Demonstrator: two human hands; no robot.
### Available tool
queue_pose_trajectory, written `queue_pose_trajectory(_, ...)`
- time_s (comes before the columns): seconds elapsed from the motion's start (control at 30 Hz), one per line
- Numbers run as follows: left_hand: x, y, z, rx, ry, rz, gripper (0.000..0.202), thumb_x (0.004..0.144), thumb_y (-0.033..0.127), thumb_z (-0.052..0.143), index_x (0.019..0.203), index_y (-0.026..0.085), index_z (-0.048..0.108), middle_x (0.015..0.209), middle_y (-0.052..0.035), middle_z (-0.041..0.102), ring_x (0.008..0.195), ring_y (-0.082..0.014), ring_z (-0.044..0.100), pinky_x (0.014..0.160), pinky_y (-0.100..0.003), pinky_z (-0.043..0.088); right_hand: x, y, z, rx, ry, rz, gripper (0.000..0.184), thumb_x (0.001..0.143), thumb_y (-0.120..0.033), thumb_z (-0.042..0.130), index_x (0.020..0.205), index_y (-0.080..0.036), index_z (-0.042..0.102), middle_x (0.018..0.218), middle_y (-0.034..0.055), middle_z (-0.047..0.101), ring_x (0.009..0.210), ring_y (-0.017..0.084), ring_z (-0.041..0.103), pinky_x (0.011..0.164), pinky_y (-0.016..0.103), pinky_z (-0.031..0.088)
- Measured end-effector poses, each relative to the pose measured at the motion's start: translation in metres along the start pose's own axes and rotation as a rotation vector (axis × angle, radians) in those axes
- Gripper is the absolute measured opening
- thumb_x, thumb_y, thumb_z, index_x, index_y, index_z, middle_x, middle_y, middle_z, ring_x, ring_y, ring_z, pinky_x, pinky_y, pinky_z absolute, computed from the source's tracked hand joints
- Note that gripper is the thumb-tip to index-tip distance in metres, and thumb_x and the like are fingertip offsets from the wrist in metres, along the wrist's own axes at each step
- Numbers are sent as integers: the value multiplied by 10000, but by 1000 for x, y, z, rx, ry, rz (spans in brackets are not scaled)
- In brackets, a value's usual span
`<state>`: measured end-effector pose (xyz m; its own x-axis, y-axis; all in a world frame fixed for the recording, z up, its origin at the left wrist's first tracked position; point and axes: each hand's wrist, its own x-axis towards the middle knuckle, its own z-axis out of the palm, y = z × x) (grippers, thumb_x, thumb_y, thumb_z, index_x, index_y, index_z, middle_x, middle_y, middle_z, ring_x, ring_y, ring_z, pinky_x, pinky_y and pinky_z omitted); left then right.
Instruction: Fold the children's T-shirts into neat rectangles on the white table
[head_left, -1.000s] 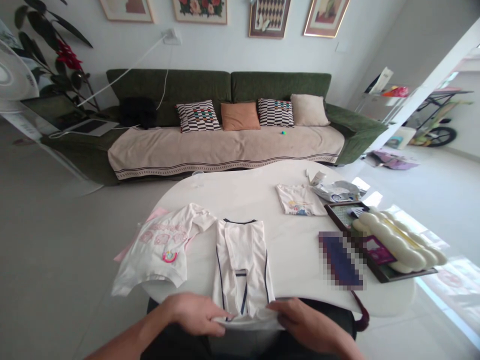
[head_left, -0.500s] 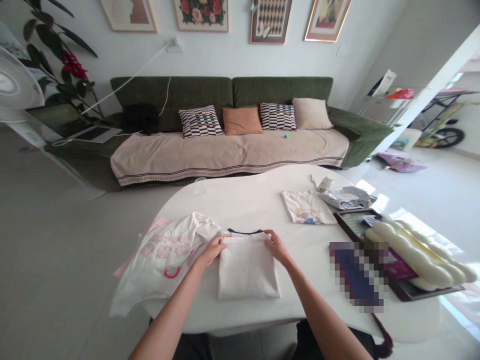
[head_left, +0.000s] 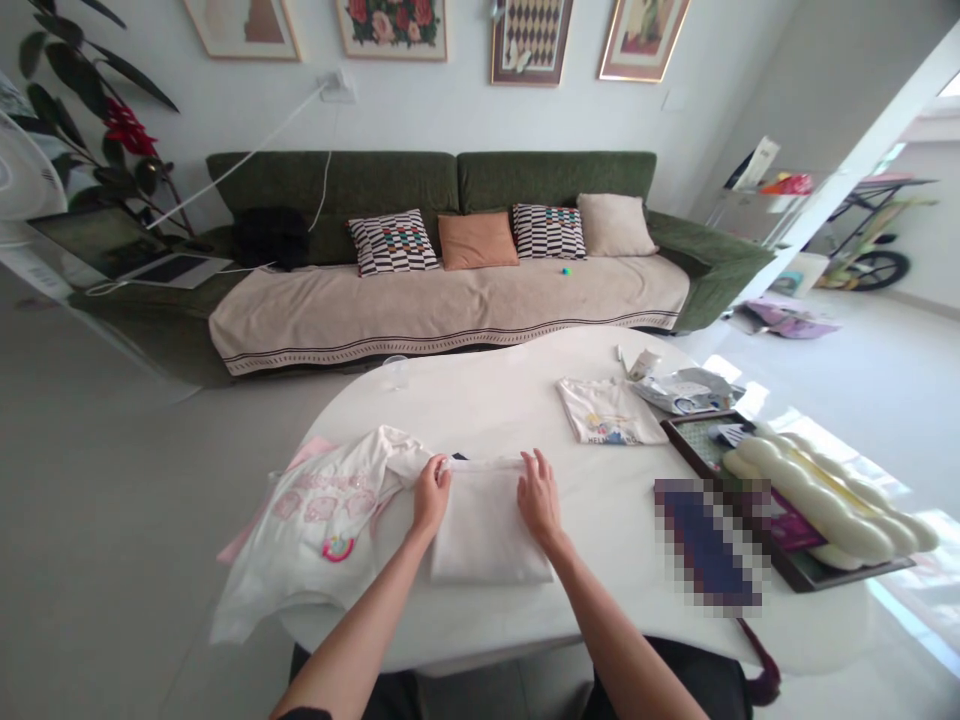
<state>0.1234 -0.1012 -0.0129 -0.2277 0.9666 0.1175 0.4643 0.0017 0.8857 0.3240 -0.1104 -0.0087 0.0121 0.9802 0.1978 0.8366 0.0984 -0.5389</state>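
3 white shirts (head_left: 487,530), 2 hands (head_left: 431,497)

Bare forearms (head_left: 360,625) above dark clothing (head_left: 679,680).

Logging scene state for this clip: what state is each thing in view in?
White garment: folded flat on table
Left hand: on garment's top edge
Right hand: open, at garment's top edge
Pink-printed white top: spread out, rumpled
Printed white T-shirt: lying flat
Laptop: open
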Motion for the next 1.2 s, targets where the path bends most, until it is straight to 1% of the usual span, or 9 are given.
queue_pose_trajectory(0.17,3,10,1,107,31,140,262,836,271,425,1058,184,534,1025,-67,620,936,-168,574,813,-259,431,-10,-9,10,-105,-151,-137,450,841,-188,334,1281,-227,425,1435,30,255,1327,207,125,1059,409,136)
queue_pose_trajectory(0.33,9,1,0,242,13,128,201,832,278,454,971,198,575,954,-57,646,906,-190,586,793,-288,432,-15,-6,12,-207,-231,-101,497,878,-385,321,1364,-288,283,1467,41,163,1338,277,40,1015,529,125)
queue_pose_trajectory(0.5,14,0,-2,305,37,104,232,831,259,447,1015,181,565,920,-75,629,874,-203,583,787,-332,446,-16,-8,10,-290,-281,-90,549,877,-479,289,1389,-303,198,1481,40,87,1339,281,-6,1001,545,123)
queue_pose_trajectory(0.6,3,12,-5,344,50,257,301,840,200,398,1110,187,530,1072,-90,565,1026,-203,519,894,-357,413,-16,-9,9,-298,-273,-83,554,877,-501,272,1389,-304,194,1482,33,73,1340,275,-16,1005,536,123)
queue_pose_trajectory(0.7,-28,19,-9,422,-144,534,371,873,197,335,1214,207,482,1219,-80,487,1171,-188,418,992,-351,351,-16,-9,9,-292,-273,-81,558,876,-518,260,1389,-309,194,1482,25,74,1341,269,-10,1009,530,119)
queue_pose_trajectory(0.8,-63,11,-11,549,-410,668,430,889,273,344,1314,221,388,1368,-69,365,1276,-225,287,1030,-387,302,-16,-8,9,-285,-260,-92,555,878,-518,257,1388,-309,193,1483,21,65,1342,264,-18,1012,524,118)
queue_pose_trajectory(0.9,-82,-1,-12,690,-453,642,508,874,401,380,1360,274,304,1453,-52,216,1322,-300,152,1030,-478,257,-17,-7,10,-280,-257,-91,554,878,-516,260,1388,-312,191,1483,18,63,1341,264,-19,1011,527,113)
queue_pose_trajectory(1.0,-83,-6,-11,746,-452,613,559,849,487,394,1367,331,255,1478,-26,126,1330,-335,75,1026,-505,229,-17,-7,10,-263,-264,-84,561,871,-524,277,1386,-312,200,1483,25,69,1340,270,-16,1011,531,102)
queue_pose_trajectory(1.2,-65,0,-13,787,-566,565,576,840,535,368,1367,364,210,1474,-5,150,1327,-342,76,1022,-551,162,-16,-5,11,-237,-250,-93,562,870,-538,260,1382,-308,217,1482,30,81,1341,264,-17,1017,523,98)
